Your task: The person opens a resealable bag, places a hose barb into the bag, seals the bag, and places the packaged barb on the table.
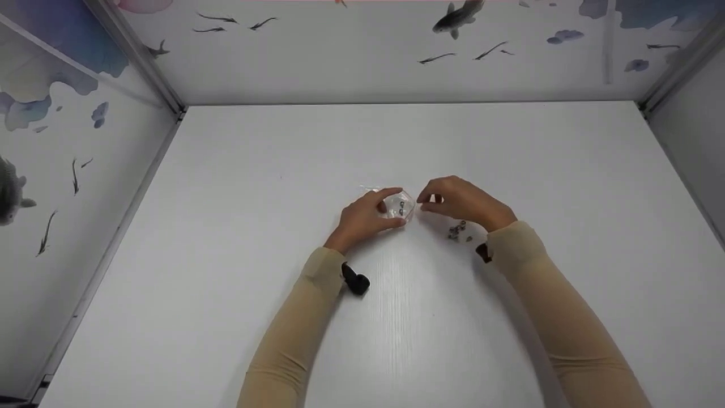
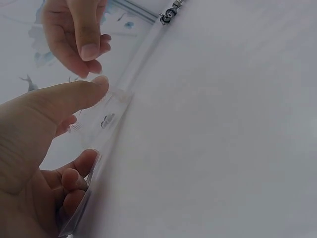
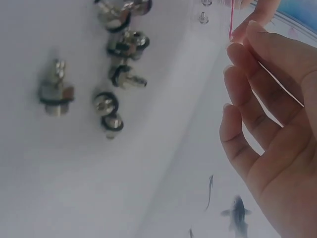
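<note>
My left hand (image 1: 361, 220) grips a small clear plastic bag (image 1: 409, 211), thumb on the near side and fingers on the far side. Inside the bag lie a few small metal fittings (image 3: 203, 18), and a thin red line runs along its edge in the right wrist view. My right hand (image 1: 467, 201) hovers beside the bag's right edge, its fingers bent and its thumb close to the index finger. Nothing shows between those fingertips. Below the right hand, several metal fittings (image 3: 128, 45) with dark rings lie loose on the table.
One fitting (image 3: 56, 91) lies a little apart from the pile. The white table (image 1: 255, 311) is bounded by a back panel (image 1: 351, 56) and a left panel (image 1: 45, 283) printed with fish. Black wrist devices (image 1: 355, 280) sit at the cuffs.
</note>
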The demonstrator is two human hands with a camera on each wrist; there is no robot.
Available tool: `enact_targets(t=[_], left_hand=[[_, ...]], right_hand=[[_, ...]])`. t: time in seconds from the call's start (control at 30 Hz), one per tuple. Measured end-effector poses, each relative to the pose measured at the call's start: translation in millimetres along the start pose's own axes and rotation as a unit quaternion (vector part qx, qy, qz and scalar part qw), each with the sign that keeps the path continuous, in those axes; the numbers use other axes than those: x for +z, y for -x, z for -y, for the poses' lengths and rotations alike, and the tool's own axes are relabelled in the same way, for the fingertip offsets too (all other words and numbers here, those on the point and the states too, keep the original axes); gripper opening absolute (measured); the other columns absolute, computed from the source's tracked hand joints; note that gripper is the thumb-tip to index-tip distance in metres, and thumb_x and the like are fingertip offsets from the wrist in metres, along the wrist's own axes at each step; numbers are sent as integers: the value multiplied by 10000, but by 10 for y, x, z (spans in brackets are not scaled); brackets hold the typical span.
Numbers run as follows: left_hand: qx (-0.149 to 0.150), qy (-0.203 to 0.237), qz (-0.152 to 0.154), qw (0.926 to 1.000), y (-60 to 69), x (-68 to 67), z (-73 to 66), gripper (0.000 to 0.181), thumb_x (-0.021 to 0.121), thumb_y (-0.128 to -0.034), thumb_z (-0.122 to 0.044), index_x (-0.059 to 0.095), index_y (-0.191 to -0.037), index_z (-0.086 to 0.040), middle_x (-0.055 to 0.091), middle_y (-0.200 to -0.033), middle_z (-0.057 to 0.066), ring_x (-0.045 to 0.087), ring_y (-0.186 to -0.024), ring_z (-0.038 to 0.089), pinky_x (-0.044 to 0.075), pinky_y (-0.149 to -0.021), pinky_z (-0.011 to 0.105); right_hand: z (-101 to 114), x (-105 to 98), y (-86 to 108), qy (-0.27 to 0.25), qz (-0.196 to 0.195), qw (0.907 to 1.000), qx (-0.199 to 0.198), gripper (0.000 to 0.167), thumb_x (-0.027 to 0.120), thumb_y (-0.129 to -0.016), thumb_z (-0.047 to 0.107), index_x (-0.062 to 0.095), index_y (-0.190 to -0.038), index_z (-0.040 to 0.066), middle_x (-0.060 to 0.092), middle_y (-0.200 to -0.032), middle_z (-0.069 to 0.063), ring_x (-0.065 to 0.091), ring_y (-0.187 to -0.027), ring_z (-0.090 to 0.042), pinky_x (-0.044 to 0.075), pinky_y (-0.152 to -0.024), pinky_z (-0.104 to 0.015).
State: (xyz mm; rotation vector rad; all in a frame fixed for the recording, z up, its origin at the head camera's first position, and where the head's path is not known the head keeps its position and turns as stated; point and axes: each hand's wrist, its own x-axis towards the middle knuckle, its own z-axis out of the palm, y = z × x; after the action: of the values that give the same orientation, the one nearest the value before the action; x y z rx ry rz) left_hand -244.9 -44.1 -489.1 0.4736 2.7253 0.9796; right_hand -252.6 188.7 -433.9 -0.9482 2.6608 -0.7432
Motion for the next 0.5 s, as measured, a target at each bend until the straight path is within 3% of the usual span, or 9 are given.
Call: enact_targets(t=[0.5], left_hand=[[31, 70, 37, 10000, 7, -4, -9, 677, 728, -802, -502, 449, -1411, -409, 593, -1020, -35, 531, -873, 133, 414, -807, 371]], right_hand=[[-320, -175, 390, -224, 632, 9931, 965, 204, 683, -883, 107, 725, -1082, 97, 702, -1042, -31, 602, -946, -205, 488, -806, -361]])
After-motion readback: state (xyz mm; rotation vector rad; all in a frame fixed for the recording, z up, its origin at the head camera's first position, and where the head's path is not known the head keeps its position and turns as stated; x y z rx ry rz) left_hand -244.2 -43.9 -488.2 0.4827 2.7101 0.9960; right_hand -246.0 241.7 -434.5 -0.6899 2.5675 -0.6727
